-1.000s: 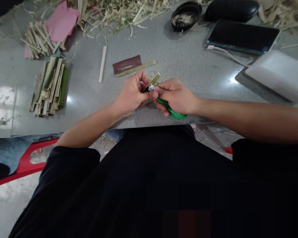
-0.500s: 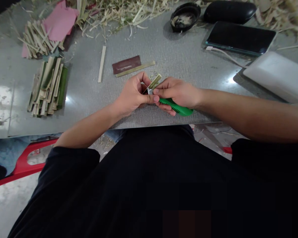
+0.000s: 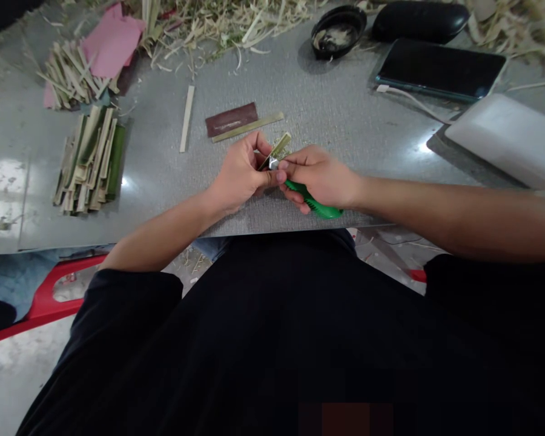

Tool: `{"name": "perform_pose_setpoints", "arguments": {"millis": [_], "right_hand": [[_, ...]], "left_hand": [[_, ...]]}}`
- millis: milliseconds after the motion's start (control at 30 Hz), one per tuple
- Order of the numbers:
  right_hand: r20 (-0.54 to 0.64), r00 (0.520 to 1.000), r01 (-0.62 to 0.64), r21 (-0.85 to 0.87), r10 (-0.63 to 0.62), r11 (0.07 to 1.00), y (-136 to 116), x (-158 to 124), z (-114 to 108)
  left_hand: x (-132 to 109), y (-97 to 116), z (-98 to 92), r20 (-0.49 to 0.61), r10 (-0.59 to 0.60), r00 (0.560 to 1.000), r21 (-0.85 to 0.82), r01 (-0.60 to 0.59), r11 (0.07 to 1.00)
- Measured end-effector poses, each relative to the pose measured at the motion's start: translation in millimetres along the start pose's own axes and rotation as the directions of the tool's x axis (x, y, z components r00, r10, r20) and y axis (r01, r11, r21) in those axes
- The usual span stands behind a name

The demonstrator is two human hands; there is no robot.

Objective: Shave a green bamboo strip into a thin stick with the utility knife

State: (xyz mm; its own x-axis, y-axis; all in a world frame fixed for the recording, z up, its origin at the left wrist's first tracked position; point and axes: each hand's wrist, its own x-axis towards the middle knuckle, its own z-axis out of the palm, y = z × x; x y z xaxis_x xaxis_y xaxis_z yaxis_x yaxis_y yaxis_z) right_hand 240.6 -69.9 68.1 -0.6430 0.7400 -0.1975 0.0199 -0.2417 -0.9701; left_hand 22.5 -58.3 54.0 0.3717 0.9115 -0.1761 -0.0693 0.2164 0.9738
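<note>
Near the table's front edge my left hand (image 3: 238, 172) pinches a short greenish bamboo-like strip (image 3: 281, 143), which tilts up to the right. My right hand (image 3: 327, 175) is wrapped round a green-handled utility knife (image 3: 323, 209). Its metal front end lies against the strip, between the two hands; the fingers partly hide the blade. The left thumb touches the knife's front end near the right fingertips. Just beyond the hands lie a dark red rectangular piece (image 3: 231, 120) and a thin strip (image 3: 247, 127) along its lower edge.
A pale strip (image 3: 187, 118) lies left of the hands. Farther left are a stack of strips (image 3: 88, 163), a second bundle (image 3: 70, 75) and pink paper (image 3: 113, 42). Shavings (image 3: 209, 30), a black bowl (image 3: 338, 30), a black case (image 3: 420, 21), a phone (image 3: 440, 68) and a white box-like device (image 3: 511, 142) line the back and right.
My right hand and the knife have moved slightly left, and the handle's rear end has swung a little toward my body. The strip's tip has shifted slightly left.
</note>
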Motion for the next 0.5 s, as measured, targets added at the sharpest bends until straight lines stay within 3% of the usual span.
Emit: {"name": "perform_pose_setpoints", "arguments": {"millis": [200, 400, 500], "right_hand": [[-0.096, 0.995, 0.015, -0.008, -0.015, 1.0, 1, -2, 5], [0.106, 0.992, -0.073, 0.022, 0.07, 0.997, 1, 6, -11], [0.107, 0.987, -0.127, 0.051, 0.121, 0.991, 2, 9, -13]], "left_hand": [[0, 1, -1.7, 0.003, 0.011, 1.0, 0.026, -0.011, 1.0], [-2, 0, -2.7, -0.013, -0.023, 1.0, 0.052, 0.024, 0.998], [-2, 0, -1.8, -0.015, -0.023, 1.0, 0.062, 0.023, 0.998]]}}
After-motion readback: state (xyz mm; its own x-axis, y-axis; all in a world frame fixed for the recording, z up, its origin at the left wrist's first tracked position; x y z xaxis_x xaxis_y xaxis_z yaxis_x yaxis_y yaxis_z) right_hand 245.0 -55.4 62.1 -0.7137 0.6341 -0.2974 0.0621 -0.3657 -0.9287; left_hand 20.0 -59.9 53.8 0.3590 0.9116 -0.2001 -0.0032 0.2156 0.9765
